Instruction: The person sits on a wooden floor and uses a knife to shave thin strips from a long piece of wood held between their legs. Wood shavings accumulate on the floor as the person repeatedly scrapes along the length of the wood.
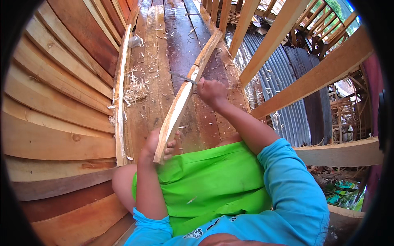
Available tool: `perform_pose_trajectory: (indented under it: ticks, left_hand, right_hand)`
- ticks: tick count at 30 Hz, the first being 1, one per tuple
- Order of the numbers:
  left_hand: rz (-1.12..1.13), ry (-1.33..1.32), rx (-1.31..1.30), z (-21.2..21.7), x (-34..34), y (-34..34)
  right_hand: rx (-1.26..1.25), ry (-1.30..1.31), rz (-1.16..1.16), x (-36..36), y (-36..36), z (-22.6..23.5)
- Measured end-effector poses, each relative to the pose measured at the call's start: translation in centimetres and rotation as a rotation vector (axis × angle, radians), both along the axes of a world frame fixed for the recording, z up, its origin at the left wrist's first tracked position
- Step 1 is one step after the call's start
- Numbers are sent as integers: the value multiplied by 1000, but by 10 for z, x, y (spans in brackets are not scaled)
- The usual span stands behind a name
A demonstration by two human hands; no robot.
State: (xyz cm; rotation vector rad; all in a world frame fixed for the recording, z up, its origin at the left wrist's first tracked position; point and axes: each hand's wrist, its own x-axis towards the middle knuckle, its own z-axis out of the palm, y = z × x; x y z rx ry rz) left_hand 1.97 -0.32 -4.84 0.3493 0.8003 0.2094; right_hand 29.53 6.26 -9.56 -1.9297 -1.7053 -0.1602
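A long pale strip of wood [175,108] slants from my lap out to the railing at the far right. My left hand [152,141] is closed around its near end from beneath, with the fingertips showing on its right side. Farther along, my right hand [212,91] is closed in a fist on a knife, whose handle is mostly hidden in it. The thin dark knife blade [177,75] lies across the strip and sticks out past its left side. Beside the blade the wood looks freshly cut and white, while browner surface shows along the edges.
Curled wood shavings [137,91] lie heaped and scattered over the plank floor [154,57]. Along the left board wall [61,135] runs another pale strip [120,102]. Slanted wooden railing bars [273,37] stand at right, with corrugated metal sheets [283,78] beyond. Green cloth [213,180] covers my lap.
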Motion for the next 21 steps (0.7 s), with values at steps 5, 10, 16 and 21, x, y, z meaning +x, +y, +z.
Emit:
perform_pose_trajectory:
  ticks: [5,10,16,21]
  left_hand:
    - [4,178,85,6,16,-12]
    - [9,202,82,14,16,-8]
    - [11,167,66,9,9,-7]
    - [-14,174,39,13,18,-7]
  right_hand:
    - [24,-112,174,9,-3,11]
    - [54,-112,254,2,1,0]
    - [-85,-94,346,-14,-6,7]
    - [-145,-10,-242,41,29,-3]
